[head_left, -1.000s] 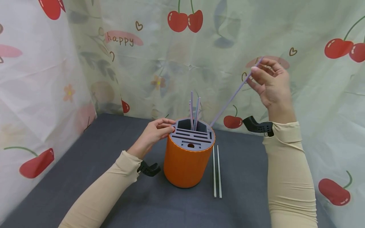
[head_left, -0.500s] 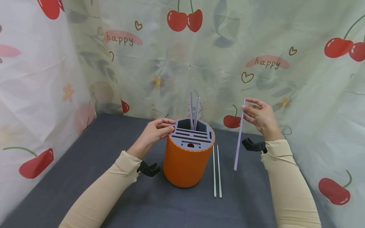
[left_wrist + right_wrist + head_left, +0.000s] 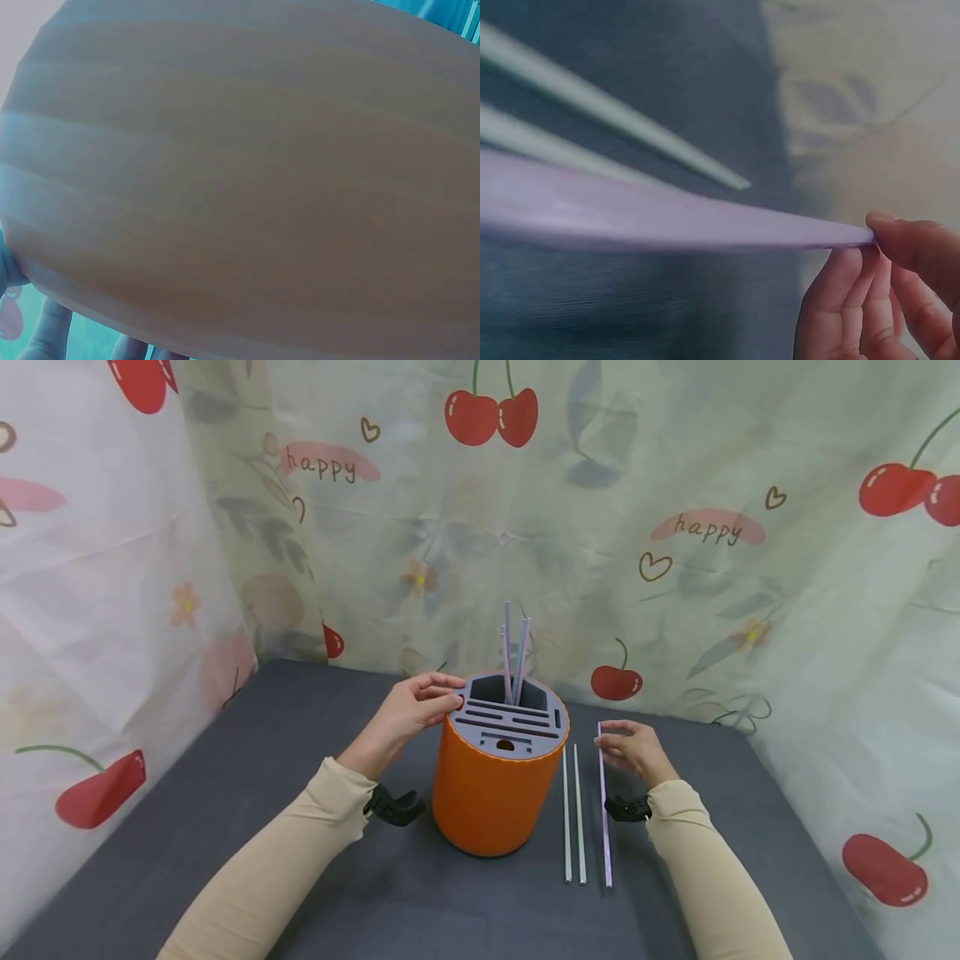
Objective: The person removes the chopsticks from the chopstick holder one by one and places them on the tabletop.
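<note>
My right hand (image 3: 628,747) pinches a lilac chopstick (image 3: 604,827) at its thin far end, between thumb and fingertips. The chopstick lies low over the dark cloth, almost parallel to two pale chopsticks (image 3: 581,818) on its left. An orange round knife block (image 3: 487,793) with a grey slotted top stands upright left of them. Several lilac chopsticks (image 3: 521,652) lean upright in its rear compartment. My left hand (image 3: 411,703) rests on the block's left rim, fingers extended and thumb at the edge. In the left wrist view the block's side (image 3: 240,172) fills most of the picture.
Dark grey cloth (image 3: 322,877) covers the table. White curtains printed with cherries (image 3: 420,510) hang behind and along both sides. Each wrist carries a black camera mount, and the right one (image 3: 628,808) sits close beside the held chopstick.
My right hand has come down from high at the right, bringing the lilac chopstick away from the block and alongside the pale pair. The left hand and the block stay in place.
</note>
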Tool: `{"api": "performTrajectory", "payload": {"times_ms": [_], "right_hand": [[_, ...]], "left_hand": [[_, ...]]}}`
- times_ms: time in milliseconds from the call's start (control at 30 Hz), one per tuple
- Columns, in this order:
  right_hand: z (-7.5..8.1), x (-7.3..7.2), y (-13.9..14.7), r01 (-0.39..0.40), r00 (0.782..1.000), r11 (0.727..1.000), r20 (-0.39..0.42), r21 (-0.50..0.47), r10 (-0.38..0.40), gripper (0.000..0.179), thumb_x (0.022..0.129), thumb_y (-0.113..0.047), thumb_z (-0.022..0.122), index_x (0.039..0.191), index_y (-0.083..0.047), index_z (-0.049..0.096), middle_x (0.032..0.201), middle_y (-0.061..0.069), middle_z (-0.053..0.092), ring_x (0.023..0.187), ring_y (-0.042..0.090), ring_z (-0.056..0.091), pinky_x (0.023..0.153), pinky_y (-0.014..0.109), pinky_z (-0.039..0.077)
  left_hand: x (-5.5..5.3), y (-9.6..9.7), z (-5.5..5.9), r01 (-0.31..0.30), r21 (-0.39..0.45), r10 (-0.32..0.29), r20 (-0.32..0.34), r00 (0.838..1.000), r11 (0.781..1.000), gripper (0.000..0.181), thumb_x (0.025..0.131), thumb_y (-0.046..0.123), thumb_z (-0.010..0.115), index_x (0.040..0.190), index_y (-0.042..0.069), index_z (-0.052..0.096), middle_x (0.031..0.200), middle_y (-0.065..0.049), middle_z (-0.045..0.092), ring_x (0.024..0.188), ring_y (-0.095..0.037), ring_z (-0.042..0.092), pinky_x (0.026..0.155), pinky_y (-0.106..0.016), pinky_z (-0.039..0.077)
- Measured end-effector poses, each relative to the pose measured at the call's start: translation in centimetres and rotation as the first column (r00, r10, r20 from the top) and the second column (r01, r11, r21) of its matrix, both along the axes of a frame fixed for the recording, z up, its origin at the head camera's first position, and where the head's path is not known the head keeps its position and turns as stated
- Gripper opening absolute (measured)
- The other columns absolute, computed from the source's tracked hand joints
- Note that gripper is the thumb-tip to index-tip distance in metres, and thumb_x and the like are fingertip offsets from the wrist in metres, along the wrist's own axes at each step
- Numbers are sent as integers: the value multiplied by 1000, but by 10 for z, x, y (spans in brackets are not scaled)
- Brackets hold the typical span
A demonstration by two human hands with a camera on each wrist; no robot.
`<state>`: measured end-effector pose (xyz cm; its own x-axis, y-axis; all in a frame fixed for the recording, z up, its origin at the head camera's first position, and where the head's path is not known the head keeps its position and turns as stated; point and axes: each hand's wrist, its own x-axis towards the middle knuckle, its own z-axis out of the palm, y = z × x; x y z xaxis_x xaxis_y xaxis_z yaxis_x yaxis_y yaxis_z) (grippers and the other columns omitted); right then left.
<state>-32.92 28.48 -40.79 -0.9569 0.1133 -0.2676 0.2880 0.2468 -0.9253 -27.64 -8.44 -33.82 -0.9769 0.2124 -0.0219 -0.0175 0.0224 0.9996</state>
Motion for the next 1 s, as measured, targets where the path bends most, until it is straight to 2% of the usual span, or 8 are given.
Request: {"api": "performTrajectory", "payload": {"times_ms": [200,367,600,1000], "right_hand": [[-27,-3,-2,34,998,997,56,73,-38,45,88,-2,68,130,3,54,84,0,65,72,7,64,64,26,57],[-39,-5,-4,52,996,994,69,94,-58,42,86,1,68,126,4,57,85,4,62,67,8,62,60,25,56],[-45,-4,-7,59,994,992,82,111,-68,40,84,6,69,122,7,58,78,2,61,62,8,59,58,24,56],[-49,-6,-11,60,994,982,76,180,-75,39,81,4,72,119,8,61,83,5,63,63,8,61,59,25,57]], "left_hand": [[0,1,0,-4,-18,4,-5,1000,1000,29,91,18,69,120,15,65,115,-7,65,108,-22,61,103,-42,45],[0,0,0,-7,-22,7,-3,1000,1000,29,91,19,68,119,15,65,115,-6,65,108,-21,61,103,-42,46],[0,0,0,-9,-19,8,-5,1000,1000,28,91,18,68,118,16,66,115,-7,66,108,-21,62,103,-41,46],[0,0,-1,-16,-24,16,0,1000,1000,27,91,18,68,117,16,66,115,-7,65,109,-21,61,103,-41,46]]}}
